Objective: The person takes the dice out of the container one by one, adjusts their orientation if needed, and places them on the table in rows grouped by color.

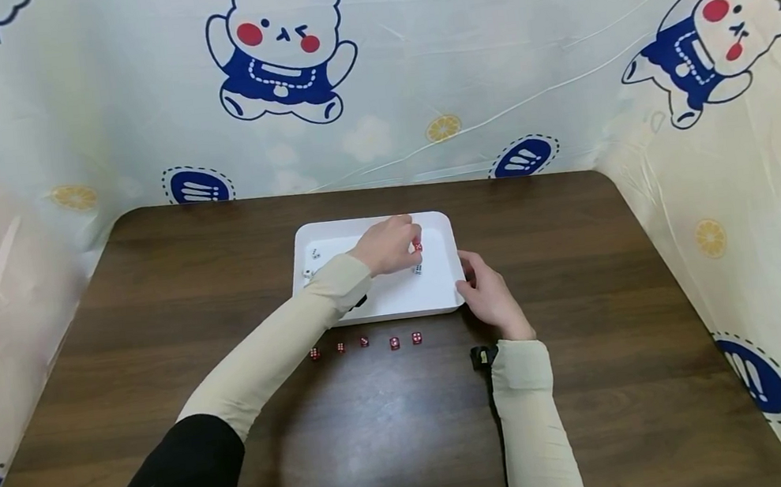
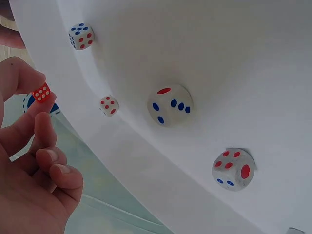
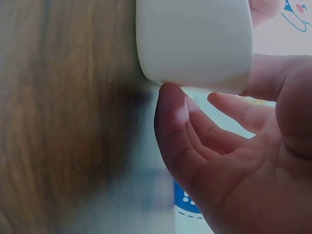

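Observation:
My left hand (image 1: 387, 246) hovers over the right half of a white tray (image 1: 403, 298). Between thumb and forefinger it pinches a small red die (image 2: 41, 92) with white pips; the other fingers curl loosely. Inside the tray lie several white dice, among them a large rounded one (image 2: 170, 106), another near the lower right (image 2: 233, 169) and a smaller one (image 2: 109, 106), with red and blue pips. At the tray's right side, my right hand (image 1: 492, 296) grips the edge, its thumb at the rim and a fingertip (image 3: 170, 105) against the wall.
In front of the tray, several red dice (image 1: 395, 343) sit in a loose row on the brown wooden table (image 1: 384, 450). A printed sheet (image 1: 414, 58) with cartoon bears hangs behind the table and along its sides.

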Action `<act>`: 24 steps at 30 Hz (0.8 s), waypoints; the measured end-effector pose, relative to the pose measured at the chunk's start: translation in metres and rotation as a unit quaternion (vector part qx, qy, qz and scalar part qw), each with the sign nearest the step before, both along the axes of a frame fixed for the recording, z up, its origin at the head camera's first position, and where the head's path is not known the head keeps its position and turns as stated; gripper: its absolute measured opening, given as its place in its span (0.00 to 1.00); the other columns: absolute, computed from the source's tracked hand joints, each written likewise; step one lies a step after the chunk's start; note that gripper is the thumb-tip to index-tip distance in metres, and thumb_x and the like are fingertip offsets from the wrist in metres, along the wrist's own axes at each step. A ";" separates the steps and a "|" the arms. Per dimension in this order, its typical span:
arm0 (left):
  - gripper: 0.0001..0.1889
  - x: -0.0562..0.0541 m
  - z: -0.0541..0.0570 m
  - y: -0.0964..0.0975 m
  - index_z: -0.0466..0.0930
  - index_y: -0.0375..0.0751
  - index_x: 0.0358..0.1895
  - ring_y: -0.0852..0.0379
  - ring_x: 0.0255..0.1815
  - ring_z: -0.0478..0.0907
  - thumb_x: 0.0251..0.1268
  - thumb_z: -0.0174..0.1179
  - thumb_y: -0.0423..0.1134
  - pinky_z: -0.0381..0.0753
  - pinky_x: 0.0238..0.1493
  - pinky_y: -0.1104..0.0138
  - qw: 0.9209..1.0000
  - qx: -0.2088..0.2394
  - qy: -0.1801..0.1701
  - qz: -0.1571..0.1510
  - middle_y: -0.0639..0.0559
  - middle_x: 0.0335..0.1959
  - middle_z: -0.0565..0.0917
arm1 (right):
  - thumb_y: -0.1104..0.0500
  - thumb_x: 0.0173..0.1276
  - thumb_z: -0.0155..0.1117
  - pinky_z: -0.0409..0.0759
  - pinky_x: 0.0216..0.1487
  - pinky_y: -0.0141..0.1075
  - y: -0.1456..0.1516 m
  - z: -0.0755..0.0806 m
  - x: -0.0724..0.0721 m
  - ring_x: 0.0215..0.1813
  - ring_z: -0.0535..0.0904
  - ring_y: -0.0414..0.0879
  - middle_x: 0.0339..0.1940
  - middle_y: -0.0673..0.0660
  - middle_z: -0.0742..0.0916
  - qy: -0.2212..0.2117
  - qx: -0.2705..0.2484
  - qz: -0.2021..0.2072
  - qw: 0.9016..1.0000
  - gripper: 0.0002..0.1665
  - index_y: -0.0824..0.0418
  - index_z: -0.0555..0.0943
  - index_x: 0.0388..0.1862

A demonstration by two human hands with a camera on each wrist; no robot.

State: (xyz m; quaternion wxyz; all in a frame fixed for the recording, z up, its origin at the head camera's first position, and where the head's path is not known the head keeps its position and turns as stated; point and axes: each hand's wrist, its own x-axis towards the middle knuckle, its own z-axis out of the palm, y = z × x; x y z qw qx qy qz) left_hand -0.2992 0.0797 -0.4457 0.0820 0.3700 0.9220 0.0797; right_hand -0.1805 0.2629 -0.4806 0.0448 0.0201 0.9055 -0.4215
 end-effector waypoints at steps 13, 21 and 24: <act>0.11 0.018 0.013 -0.008 0.83 0.43 0.39 0.54 0.36 0.74 0.56 0.59 0.43 0.77 0.38 0.62 0.998 0.030 0.034 -0.038 0.49 0.36 0.78 | 0.62 0.72 0.51 0.77 0.52 0.48 -0.001 0.002 0.000 0.48 0.78 0.56 0.55 0.66 0.80 -0.011 -0.005 -0.002 1.000 0.31 0.60 0.61 0.73; 0.11 0.032 0.019 -0.010 0.84 0.42 0.39 0.54 0.35 0.73 0.58 0.57 0.43 0.78 0.39 0.64 0.997 0.024 0.045 -0.063 0.50 0.35 0.77 | 0.62 0.72 0.51 0.77 0.52 0.48 -0.002 0.002 0.000 0.48 0.78 0.56 0.56 0.66 0.80 -0.014 -0.007 0.000 1.000 0.31 0.60 0.60 0.73; 0.11 0.037 0.020 -0.011 0.84 0.42 0.38 0.54 0.35 0.74 0.58 0.58 0.42 0.78 0.38 0.64 0.996 0.027 0.053 -0.073 0.50 0.34 0.77 | 0.62 0.72 0.51 0.77 0.52 0.49 -0.001 0.001 0.000 0.49 0.78 0.56 0.56 0.66 0.80 -0.014 -0.006 0.000 1.000 0.31 0.60 0.60 0.73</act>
